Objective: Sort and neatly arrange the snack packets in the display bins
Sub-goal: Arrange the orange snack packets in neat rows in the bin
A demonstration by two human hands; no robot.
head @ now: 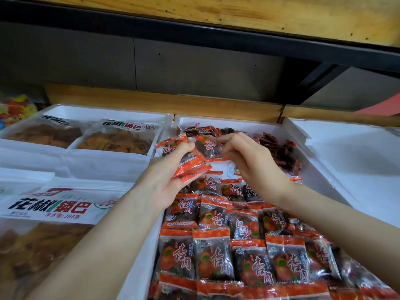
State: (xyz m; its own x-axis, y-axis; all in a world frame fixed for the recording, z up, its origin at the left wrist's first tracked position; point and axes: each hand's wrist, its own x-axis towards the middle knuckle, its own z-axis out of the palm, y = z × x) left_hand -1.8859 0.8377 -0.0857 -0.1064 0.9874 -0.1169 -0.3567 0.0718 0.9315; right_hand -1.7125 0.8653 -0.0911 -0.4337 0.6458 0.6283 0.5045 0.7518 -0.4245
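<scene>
My left hand (166,174) grips a small stack of orange-edged snack packets (186,161) above the middle white foam bin (227,122). My right hand (251,163) pinches one more packet (207,148) by its side, right next to the stack. Below my hands, rows of the same packets (233,252) lie flat and overlapping in the near part of the bin. A loose heap of packets (279,150) fills the bin's far right part. A bare patch of the bin floor shows between the heap and the rows.
Left foam bins hold big clear bags of fried crisps (112,139), with another large bag (49,213) nearer to me. A white foam bin (350,152) stands to the right. A wooden ledge (164,100) and dark shelf back run behind.
</scene>
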